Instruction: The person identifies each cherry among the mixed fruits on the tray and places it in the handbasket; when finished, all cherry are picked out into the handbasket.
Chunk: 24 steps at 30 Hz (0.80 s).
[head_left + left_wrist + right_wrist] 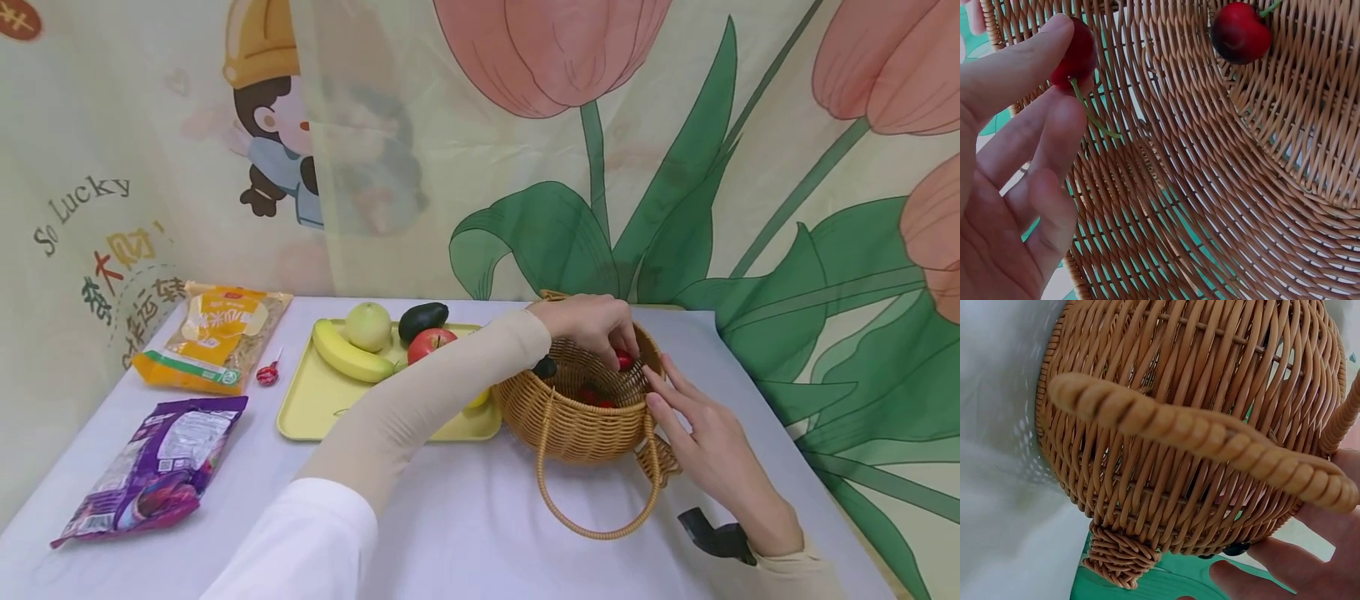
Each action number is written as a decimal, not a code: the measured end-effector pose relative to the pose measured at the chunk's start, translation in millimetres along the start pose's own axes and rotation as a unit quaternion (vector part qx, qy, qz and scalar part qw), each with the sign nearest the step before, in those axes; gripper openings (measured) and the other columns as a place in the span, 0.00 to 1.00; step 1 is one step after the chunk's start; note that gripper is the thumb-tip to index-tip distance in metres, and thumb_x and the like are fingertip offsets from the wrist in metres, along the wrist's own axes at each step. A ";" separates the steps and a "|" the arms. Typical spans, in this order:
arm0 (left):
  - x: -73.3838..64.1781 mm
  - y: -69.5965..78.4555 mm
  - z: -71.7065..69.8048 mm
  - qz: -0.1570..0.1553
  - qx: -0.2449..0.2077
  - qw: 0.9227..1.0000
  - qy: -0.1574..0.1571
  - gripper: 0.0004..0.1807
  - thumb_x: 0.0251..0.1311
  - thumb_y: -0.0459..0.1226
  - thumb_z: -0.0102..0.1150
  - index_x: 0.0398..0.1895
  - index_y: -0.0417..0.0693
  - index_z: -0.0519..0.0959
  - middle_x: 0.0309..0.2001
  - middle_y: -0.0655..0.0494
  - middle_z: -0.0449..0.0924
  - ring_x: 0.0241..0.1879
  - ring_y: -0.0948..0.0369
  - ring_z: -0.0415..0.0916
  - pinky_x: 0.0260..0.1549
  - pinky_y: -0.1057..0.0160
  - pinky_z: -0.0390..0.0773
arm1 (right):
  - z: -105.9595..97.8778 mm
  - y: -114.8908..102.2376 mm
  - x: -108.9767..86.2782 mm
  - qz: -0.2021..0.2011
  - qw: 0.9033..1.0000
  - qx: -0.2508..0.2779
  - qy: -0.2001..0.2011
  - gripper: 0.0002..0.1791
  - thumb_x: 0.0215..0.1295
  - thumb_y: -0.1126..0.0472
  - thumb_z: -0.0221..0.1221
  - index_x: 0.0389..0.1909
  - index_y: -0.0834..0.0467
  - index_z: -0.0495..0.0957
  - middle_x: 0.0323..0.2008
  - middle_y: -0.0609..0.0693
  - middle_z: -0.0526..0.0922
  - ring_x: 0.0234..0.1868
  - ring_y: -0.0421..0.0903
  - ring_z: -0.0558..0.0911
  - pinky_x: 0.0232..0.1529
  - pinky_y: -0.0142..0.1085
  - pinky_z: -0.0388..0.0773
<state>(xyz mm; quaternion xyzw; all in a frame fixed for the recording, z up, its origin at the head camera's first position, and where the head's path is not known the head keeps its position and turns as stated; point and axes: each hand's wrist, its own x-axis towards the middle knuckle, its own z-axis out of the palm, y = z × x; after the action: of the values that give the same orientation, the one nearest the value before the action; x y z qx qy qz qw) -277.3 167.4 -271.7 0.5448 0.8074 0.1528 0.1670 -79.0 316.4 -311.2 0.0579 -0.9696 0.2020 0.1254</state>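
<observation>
My left hand [596, 327] reaches over the rim into a wicker basket [577, 433]. Its thumb and fingertip pinch a dark red cherry [1080, 55] with a green stem hanging down, close to the woven inner wall. Deeper in the basket lies another cherry [1241, 32], red with a dark side. My right hand [708, 446] rests against the right side of the basket, its fingers [1279, 559] fairly straight and touching the wicker near the rim. The basket's round handle [596, 533] hangs down in front.
Left of the basket, a yellow tray [300, 417] holds a banana [348, 354], a pale round fruit [368, 327], a red apple [430, 343] and a dark avocado-like fruit [423, 320]. Farther left lie an orange bag [217, 333], a purple bag [161, 467] and a red lollipop [267, 374].
</observation>
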 end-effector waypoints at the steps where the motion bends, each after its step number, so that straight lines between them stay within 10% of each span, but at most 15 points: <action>1: 0.1 0.4 -0.4 -0.002 0.000 1.000 -0.003 0.20 0.62 0.42 0.72 0.58 0.59 0.86 0.54 0.63 0.88 0.55 0.69 0.83 0.56 0.68 0.80 | 0.1 0.1 0.0 -0.001 1.000 0.000 0.001 0.28 0.81 0.48 0.49 0.75 0.55 0.67 0.78 0.63 0.59 0.69 0.75 0.69 0.59 0.71 0.70; 24: 3.5 8.1 -9.6 0.023 0.001 1.000 0.010 0.19 0.64 0.44 0.70 0.59 0.62 0.85 0.52 0.68 0.88 0.53 0.73 0.83 0.53 0.71 0.80 | 0.7 0.9 -0.4 -0.005 1.000 0.001 0.004 0.28 0.81 0.48 0.49 0.76 0.55 0.66 0.79 0.62 0.59 0.69 0.75 0.69 0.59 0.72 0.70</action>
<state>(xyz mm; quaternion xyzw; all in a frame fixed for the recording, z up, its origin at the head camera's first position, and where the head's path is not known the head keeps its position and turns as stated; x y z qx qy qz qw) -276.1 172.9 -260.0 0.5618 0.7965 0.1611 0.1552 -78.9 316.9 -312.3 0.0620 -0.9685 0.2030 0.1306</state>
